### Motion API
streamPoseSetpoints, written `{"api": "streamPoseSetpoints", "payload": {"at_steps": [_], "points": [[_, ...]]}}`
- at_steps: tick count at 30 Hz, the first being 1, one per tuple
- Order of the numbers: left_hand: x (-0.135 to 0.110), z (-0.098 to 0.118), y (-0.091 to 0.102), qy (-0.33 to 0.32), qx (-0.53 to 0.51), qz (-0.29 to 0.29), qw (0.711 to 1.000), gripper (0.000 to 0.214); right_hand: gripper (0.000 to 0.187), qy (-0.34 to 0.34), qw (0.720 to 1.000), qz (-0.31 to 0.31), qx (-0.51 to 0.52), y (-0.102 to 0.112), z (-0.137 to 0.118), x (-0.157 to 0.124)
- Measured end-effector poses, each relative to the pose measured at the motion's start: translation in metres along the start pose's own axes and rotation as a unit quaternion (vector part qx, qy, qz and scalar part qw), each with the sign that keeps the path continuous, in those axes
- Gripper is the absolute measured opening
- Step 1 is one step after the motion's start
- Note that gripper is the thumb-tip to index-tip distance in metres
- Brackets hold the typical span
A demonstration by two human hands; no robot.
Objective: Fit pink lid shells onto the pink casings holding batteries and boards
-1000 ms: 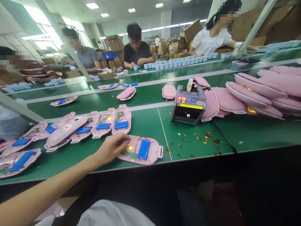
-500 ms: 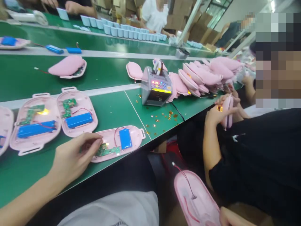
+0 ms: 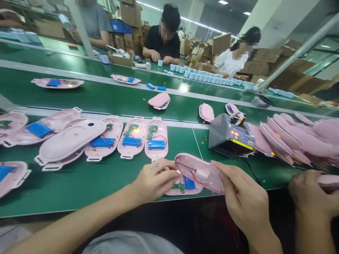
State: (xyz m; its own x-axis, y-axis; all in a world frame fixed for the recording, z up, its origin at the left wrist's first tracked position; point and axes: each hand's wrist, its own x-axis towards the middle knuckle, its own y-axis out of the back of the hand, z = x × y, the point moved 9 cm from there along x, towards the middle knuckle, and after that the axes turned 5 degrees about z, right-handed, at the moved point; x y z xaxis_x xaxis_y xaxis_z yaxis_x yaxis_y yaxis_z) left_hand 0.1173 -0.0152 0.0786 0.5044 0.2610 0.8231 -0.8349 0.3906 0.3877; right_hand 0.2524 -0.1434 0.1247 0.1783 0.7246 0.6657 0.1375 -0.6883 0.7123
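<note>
Up between my left fingers (image 3: 166, 170) and right fingers (image 3: 219, 170), a pink plastic case half (image 3: 198, 173) is clamped tight, held just above an open case (image 3: 174, 191) with a blue battery (image 3: 189, 183) on the green worktop (image 3: 79, 197).

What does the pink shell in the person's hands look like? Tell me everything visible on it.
The pink shell is a shallow, rounded casing of smooth-looking plastic, its hollow side showing. Thin red wires cross the inside, and a small pale pink piece sits among them. It is lifted and tilted above the green bench. The right hand holds its right end, and the left hand reaches its left edge.
</note>
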Motion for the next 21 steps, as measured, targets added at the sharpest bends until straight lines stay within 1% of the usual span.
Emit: {"api": "streamPoseSetpoints", "payload": {"at_steps": [1,2,4,5,7,9,10,11,12,13,14,15,16,17,18,19,21], "points": [[0.001,0.004,0.005,-0.016,0.031,0.024,0.999,0.012,0.031,-0.003,1.0,-0.001,0.024,-0.004,-0.003,0.006],[0.001,0.004,0.011,-0.006,0.06,0.055,0.997,0.012,0.028,-0.004,0.999,-0.012,0.051,-0.01,-0.005,0.011],[0.0,-0.005,0.022,0.051,0.093,0.103,0.989,0.011,0.025,-0.005,0.994,-0.039,0.099,-0.021,-0.008,0.017],[-0.001,-0.01,0.023,0.078,0.094,0.111,0.986,0.011,0.025,-0.006,0.993,-0.047,0.112,-0.025,-0.008,0.019],[-0.004,-0.016,0.021,0.104,0.074,0.106,0.986,0.011,0.025,-0.008,0.991,-0.054,0.122,-0.032,-0.004,0.021],[-0.007,-0.019,0.014,0.115,0.022,0.095,0.989,0.014,0.024,-0.01,0.989,-0.061,0.138,-0.037,-0.002,0.022],[-0.008,-0.023,0.013,0.134,-0.02,0.103,0.985,0.014,0.024,-0.015,0.987,-0.061,0.147,-0.039,0.0,0.022],[-0.011,-0.031,0.012,0.173,-0.071,0.12,0.975,0.014,0.024,-0.023,0.986,-0.056,0.156,-0.041,0.002,0.023],[-0.014,-0.042,0.01,0.231,-0.129,0.14,0.954,0.013,0.023,-0.032,0.985,-0.049,0.161,-0.042,0.004,0.023],[-0.019,-0.054,0.006,0.301,-0.188,0.15,0.923,0.017,0.023,-0.041,0.985,-0.039,0.163,-0.042,0.006,0.024],[-0.025,-0.066,-0.002,0.371,-0.244,0.144,0.885,0.023,0.022,-0.049,0.985,-0.027,0.161,-0.043,0.009,0.025],[-0.03,-0.073,-0.011,0.43,-0.293,0.123,0.845,0.03,0.022,-0.054,0.986,-0.016,0.159,-0.043,0.012,0.027],[-0.032,-0.078,-0.021,0.47,-0.331,0.089,0.813,0.035,0.022,-0.058,0.985,-0.012,0.16,-0.043,0.014,0.029],[-0.033,-0.079,-0.029,0.49,-0.358,0.049,0.793,0.036,0.021,-0.063,0.984,-0.019,0.164,-0.046,0.017,0.031],[-0.033,-0.079,-0.033,0.498,-0.371,0.019,0.784,0.033,0.021,-0.067,0.983,-0.035,0.168,-0.049,0.019,0.033],[-0.032,-0.08,-0.035,0.499,-0.372,0.001,0.783,0.029,0.02,-0.071,0.982,-0.057,0.167,-0.054,0.021,0.035],[-0.033,-0.084,-0.033,0.495,-0.347,-0.011,0.797,0.022,0.021,-0.064,0.981,-0.104,0.149,-0.064,0.021,0.04]]}}
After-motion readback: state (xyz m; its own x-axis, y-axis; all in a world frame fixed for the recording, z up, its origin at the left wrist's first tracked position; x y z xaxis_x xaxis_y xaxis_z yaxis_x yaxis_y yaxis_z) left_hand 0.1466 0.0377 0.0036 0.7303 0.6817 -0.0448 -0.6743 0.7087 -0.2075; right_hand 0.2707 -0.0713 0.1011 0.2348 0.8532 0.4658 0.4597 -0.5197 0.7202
